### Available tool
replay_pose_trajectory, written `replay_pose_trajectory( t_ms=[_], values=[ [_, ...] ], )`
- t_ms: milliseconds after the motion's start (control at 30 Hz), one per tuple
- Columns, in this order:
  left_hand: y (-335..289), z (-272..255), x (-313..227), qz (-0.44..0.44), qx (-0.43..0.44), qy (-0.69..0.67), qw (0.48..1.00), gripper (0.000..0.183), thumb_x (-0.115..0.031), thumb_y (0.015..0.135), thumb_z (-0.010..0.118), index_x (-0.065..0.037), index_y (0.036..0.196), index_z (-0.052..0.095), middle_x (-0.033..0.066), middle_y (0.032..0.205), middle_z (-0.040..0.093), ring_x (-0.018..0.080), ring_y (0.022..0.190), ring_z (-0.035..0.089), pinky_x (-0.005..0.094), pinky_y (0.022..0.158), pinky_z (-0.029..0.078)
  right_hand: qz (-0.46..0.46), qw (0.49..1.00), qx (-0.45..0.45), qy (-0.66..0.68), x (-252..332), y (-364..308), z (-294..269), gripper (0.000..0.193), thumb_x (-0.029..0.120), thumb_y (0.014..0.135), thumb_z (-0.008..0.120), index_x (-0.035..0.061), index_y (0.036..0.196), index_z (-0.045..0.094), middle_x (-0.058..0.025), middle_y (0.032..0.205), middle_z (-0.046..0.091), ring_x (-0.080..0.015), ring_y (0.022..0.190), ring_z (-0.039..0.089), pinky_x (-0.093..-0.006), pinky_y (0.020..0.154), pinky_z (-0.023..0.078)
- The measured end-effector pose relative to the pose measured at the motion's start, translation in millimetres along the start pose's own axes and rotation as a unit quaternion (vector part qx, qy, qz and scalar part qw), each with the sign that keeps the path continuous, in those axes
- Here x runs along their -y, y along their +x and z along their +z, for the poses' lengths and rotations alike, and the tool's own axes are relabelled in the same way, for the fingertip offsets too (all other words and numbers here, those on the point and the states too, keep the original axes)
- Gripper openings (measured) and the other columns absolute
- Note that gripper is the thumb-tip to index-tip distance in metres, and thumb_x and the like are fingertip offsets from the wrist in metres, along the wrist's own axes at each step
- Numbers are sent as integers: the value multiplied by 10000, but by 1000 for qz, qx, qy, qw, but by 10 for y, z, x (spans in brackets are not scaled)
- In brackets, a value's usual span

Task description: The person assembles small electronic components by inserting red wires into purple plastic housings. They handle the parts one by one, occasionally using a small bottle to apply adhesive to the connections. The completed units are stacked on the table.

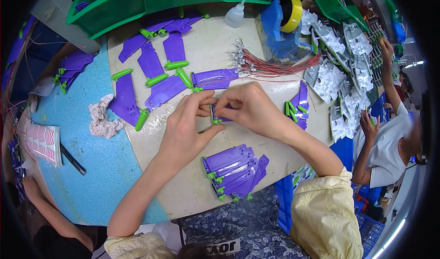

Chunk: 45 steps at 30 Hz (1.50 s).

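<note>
A flat purple plastic piece with a green end (217, 121) is between my hands, mostly covered by fingers. My left hand (181, 128) grips its left end with thumb and fingers. Just to the right, my right hand (252, 108) pinches thumb and fingers together close over the green end; what lies in that pinch is hidden. Right above my hands rests another purple piece (215, 79) with thin red wire along it. Nearer to me is a fanned stack of purple pieces (233, 167) with green ends.
Several purple pieces with green caps (149, 59) lie at the upper left. Red wires with small bulbs (275, 67), a tape dispenser (277, 30), a squeeze bottle (235, 15) and grey moulded parts (325, 80) stand beyond. Crumpled paper (103, 117) lies left. Co-workers sit at both sides.
</note>
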State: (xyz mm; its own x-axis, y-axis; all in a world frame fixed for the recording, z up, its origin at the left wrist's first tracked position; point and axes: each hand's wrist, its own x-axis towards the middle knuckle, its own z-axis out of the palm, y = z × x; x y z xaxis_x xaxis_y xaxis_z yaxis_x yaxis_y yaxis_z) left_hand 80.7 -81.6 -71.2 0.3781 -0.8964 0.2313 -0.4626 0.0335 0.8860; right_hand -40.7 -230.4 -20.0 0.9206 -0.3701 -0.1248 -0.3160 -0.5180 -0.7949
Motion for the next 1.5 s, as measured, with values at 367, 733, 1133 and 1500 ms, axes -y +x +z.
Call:
replay_pose_trajectory(
  t_ms=[367, 733, 1133, 1500],
  values=[
    [-4, 25, -44, -13, -11, -17, 1000, 546, -53, 673, 869, -3, 1136, 583, 151, 1041, 648, 266, 902, 683, 365, 787, 569, 1, 994, 79, 79, -168, -103, -88, 132, 2, 840, 695, -50, 952, 742, -204, 874, 731, -304, 750, 713, -343, 688, 549],
    [2, 29, -36, 9, -12, 17, 1000, 458, -69, 660, 873, -14, 1035, 617, 114, 939, 601, 260, 858, 634, 357, 744, 547, -15, 999, -21, 42, -189, -118, -65, 95, 34, 827, 707, -37, 880, 743, -145, 656, 644, -199, 620, 653, -355, 587, 494],
    [313, -134, -12, 229, 127, 158, 952, 270, -215, 736, 819, -33, 878, 678, 23, 1138, 707, 235, 871, 572, 338, 737, 527, -5, 979, -169, -111, -196, -162, -167, 131, 48, 797, 770, -20, 874, 689, -61, 674, 642, -60, 603, 561, -270, 549, 432],
    [318, -80, -63, 192, 95, 116, 970, 318, -160, 624, 899, -2, 661, 625, 70, 1007, 763, 239, 832, 569, 335, 687, 497, 213, 905, -315, 190, -451, 17, -1523, 334, 332, 835, 792, 6, 798, 728, 33, 606, 506, -58, 501, 397, -233, 467, 304]
  ],
)
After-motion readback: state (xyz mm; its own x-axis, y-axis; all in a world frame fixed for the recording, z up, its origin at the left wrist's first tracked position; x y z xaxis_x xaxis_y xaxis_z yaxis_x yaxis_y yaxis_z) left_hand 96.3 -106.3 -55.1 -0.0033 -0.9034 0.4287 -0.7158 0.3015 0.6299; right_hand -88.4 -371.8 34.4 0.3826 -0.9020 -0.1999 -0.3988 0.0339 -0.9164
